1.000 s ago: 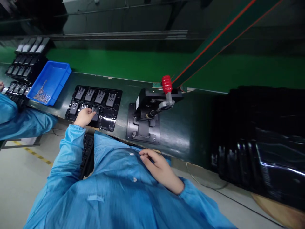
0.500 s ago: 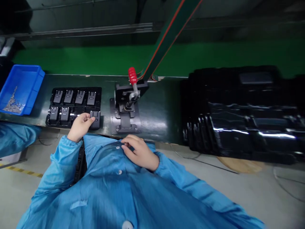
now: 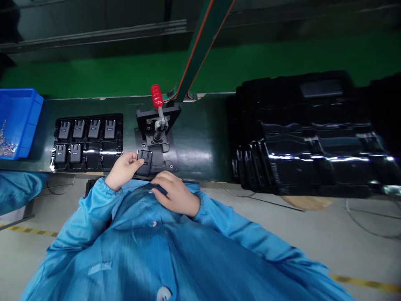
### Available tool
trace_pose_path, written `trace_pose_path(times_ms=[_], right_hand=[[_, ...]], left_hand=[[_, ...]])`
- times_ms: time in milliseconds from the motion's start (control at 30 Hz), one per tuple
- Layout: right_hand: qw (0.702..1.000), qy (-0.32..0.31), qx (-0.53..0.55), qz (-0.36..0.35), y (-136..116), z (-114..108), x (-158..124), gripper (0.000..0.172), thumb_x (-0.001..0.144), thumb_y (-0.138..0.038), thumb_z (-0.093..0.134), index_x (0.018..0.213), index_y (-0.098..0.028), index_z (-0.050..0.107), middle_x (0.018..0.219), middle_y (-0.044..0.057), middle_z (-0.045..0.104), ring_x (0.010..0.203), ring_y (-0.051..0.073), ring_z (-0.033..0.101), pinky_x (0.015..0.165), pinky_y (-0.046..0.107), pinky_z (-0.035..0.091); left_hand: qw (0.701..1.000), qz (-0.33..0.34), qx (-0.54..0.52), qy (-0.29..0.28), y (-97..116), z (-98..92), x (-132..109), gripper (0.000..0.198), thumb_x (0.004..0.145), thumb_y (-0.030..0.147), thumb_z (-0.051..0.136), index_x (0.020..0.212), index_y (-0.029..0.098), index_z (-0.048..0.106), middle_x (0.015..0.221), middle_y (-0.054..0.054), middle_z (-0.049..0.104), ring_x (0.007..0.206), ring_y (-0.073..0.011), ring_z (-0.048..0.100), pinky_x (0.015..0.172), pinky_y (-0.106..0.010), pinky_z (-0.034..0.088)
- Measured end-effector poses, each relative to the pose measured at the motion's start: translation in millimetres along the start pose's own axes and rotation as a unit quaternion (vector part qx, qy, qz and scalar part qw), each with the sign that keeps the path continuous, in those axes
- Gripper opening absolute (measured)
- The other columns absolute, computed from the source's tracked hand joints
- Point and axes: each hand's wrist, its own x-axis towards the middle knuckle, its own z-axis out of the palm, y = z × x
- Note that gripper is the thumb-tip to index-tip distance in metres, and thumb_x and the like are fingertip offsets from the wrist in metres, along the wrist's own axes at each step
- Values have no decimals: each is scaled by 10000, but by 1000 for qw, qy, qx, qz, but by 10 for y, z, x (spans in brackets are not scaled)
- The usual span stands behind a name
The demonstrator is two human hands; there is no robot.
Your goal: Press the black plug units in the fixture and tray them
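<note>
My left hand (image 3: 123, 170) grips a small dark grey boxy device (image 3: 144, 163) between thumb and fingers, over the front left of a clamp fixture's base. The fixture (image 3: 159, 131) has a metal toggle clamp and a red handle (image 3: 156, 96), which points up. My right hand (image 3: 177, 193) rests at the front of my blue coat, just below the table edge; its fingers are loosely apart and nothing shows in them. To the left, a black moulded tray (image 3: 89, 163) carries several similar grey devices, with bare pockets at its front right.
A blue bin (image 3: 31, 121) with small metal parts stands at the far left. Stacked black trays (image 3: 313, 163) cover the table's right side. A green post (image 3: 200, 50) with red edges rises behind the fixture. A blue sleeve (image 3: 21, 190) shows at the left.
My left hand has carried the grey device right, from the tray's front right corner to the fixture's base. My right hand stays near my coat. The view has shifted slightly.
</note>
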Motion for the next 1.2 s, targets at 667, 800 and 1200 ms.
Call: trace_pose_path(times_ms=[667,800,1200], right_hand=[[977,-16,-204,64,231,-110,101,360,1082,-418,614,1349,-190,695,1218,132,776,1061,315,635,878,481,461],[974,-33,-211,70,270,-160,95,368,1094,-402,593,1371,-183,694,1289,134,770,1133,323,628,928,490,438],[978,-7,-192,80,377,-159,62,376,1066,-313,589,1399,-169,688,1328,154,750,1235,333,618,994,502,467]], left_hand=[[996,-63,-62,17,82,346,100,473,797,644,783,783,227,562,593,62,436,527,-111,365,509,-264,260],[998,-51,1,33,61,400,120,448,819,629,751,764,230,555,604,49,476,547,-128,397,541,-276,309],[954,28,292,66,127,391,165,442,943,593,656,689,233,624,617,-7,612,604,-190,536,616,-326,344]])
